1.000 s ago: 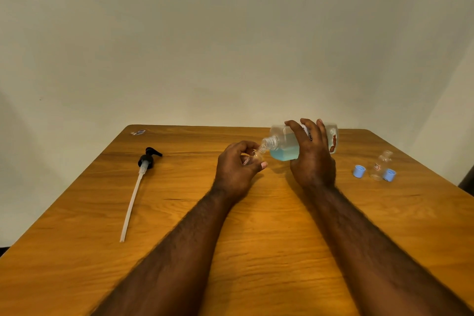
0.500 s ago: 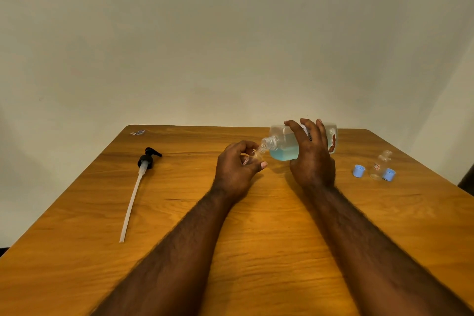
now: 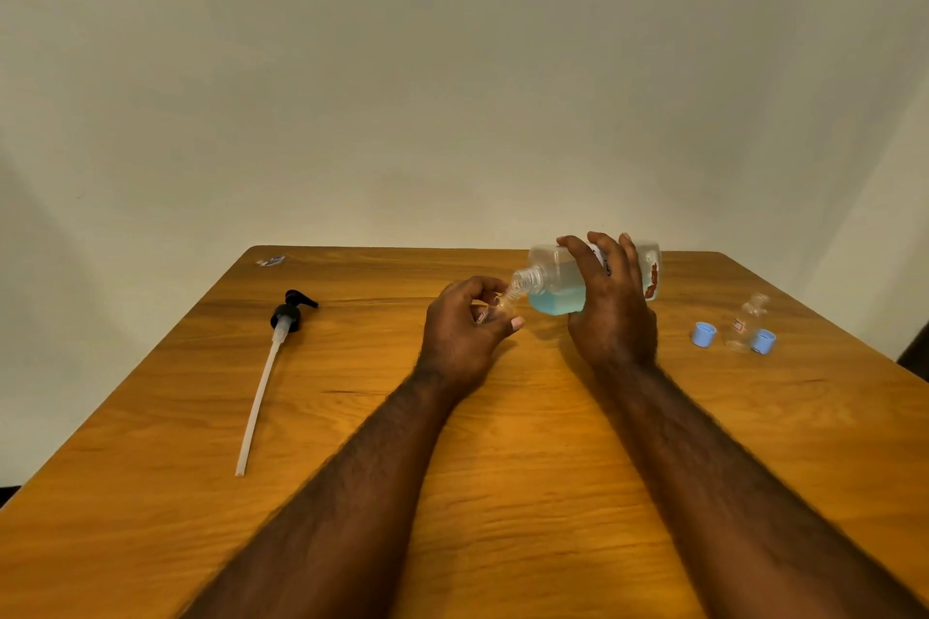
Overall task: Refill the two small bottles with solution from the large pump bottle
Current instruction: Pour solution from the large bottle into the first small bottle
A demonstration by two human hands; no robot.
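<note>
Wooden table (image 3: 151,493), beige wall (image 3: 452,65); left hand (image 3: 462,337) grips small bottle (image 3: 502,304), right hand (image 3: 611,312) pump bottle (image 3: 553,287).

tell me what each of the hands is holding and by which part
Right hand grips the large clear plastic bottle of blue liquid around its body, tipped sideways. Left hand pinches a small clear bottle around its body, just below the neck.
</note>
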